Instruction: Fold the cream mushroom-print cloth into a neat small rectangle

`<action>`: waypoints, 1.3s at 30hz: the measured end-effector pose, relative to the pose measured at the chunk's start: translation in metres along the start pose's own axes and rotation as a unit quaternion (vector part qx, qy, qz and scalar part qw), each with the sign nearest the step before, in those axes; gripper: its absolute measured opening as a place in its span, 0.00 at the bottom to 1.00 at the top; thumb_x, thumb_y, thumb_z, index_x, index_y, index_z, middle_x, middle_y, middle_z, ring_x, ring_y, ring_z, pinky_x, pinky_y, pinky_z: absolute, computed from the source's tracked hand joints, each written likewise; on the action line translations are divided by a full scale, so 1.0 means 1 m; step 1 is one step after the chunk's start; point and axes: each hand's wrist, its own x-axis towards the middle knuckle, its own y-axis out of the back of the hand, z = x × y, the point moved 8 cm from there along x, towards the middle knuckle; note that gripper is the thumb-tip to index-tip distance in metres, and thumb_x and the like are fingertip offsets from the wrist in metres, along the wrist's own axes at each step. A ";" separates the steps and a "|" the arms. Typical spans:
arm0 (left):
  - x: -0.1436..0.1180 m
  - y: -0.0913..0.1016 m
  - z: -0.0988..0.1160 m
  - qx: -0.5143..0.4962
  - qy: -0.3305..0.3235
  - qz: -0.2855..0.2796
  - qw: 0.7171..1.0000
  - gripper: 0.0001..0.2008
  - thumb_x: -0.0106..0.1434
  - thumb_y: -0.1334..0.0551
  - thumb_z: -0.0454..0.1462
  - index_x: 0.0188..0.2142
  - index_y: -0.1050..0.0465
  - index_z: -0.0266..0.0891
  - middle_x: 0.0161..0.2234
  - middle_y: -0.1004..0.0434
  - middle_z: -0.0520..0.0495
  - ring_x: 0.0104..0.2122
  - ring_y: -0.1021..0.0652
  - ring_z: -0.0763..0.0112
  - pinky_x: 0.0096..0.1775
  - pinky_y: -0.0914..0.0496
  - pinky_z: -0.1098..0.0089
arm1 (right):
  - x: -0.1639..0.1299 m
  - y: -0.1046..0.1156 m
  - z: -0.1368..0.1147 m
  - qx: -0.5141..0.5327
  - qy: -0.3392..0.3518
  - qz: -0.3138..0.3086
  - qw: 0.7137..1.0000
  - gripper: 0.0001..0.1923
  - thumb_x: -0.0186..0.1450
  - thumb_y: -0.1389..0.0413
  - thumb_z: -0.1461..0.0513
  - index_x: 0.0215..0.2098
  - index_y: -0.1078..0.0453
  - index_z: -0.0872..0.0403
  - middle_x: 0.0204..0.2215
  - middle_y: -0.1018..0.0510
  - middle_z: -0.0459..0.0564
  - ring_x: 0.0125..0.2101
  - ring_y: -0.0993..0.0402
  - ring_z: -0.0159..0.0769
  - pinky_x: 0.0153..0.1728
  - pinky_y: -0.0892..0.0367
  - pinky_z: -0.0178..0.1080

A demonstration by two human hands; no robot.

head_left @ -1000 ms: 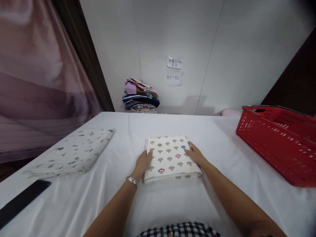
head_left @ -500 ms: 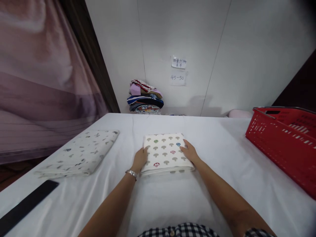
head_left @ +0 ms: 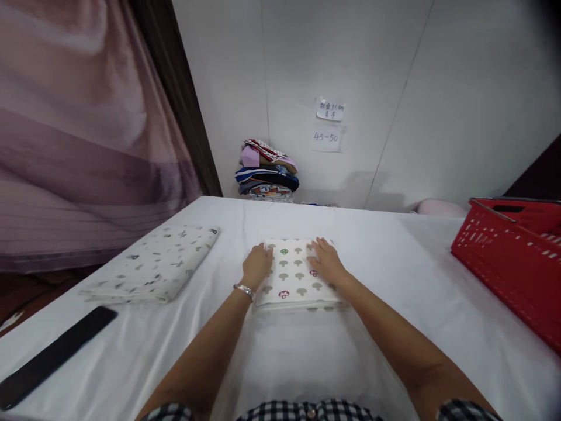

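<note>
A folded white cloth (head_left: 291,280) printed with grey, green and red mushrooms lies flat in front of me. Its lower part meets a sheet of clear plastic (head_left: 302,351) spread toward my body. My left hand (head_left: 258,266) rests with its fingers on the cloth's left edge, a silver bracelet on the wrist. On the upper right of the cloth lies my right hand (head_left: 328,262), fingers spread and flat. Neither hand grips the cloth. Farther left is another folded white cloth (head_left: 162,257) with small dark prints.
A red plastic basket (head_left: 508,263) stands at the right of the white-covered table (head_left: 394,257). A long black flat object (head_left: 56,351) lies at the left front. Folded fabrics (head_left: 267,172) are stacked by the wall beyond the far edge. A pink curtain (head_left: 87,146) hangs at left.
Both hands have shifted from gripping the cloth's sides to lying on top of it. The right hand moved inward and covers the blue mushroom. The view has turned slightly left.
</note>
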 end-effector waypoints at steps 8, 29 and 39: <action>0.021 -0.030 -0.011 -0.030 0.056 -0.004 0.998 0.21 0.67 0.55 0.46 0.48 0.36 0.35 0.43 0.25 0.35 0.44 0.25 0.57 0.41 0.35 0.64 | 0.022 -0.034 -0.005 -0.062 0.028 -0.043 0.997 0.29 0.67 0.57 0.52 0.63 0.48 0.57 0.65 0.53 0.58 0.65 0.62 0.48 0.61 0.64 0.53; 0.023 -0.032 -0.040 -0.120 0.090 -0.026 0.988 0.16 0.62 0.49 0.34 0.49 0.34 0.34 0.45 0.25 0.37 0.45 0.25 0.60 0.44 0.34 0.65 | 0.000 -0.008 0.031 0.115 -0.051 0.010 0.992 0.28 0.64 0.50 0.53 0.60 0.41 0.53 0.65 0.52 0.53 0.65 0.62 0.43 0.63 0.62 0.50; -0.039 -0.023 -0.056 -0.205 0.046 -0.038 0.977 0.23 0.62 0.47 0.49 0.51 0.35 0.38 0.45 0.25 0.42 0.40 0.24 0.64 0.43 0.32 0.66 | -0.113 -0.027 0.081 0.449 -0.245 0.053 0.858 0.43 0.57 0.43 0.52 0.66 0.53 0.51 0.60 0.38 0.56 0.55 0.35 0.44 0.52 0.34 0.45</action>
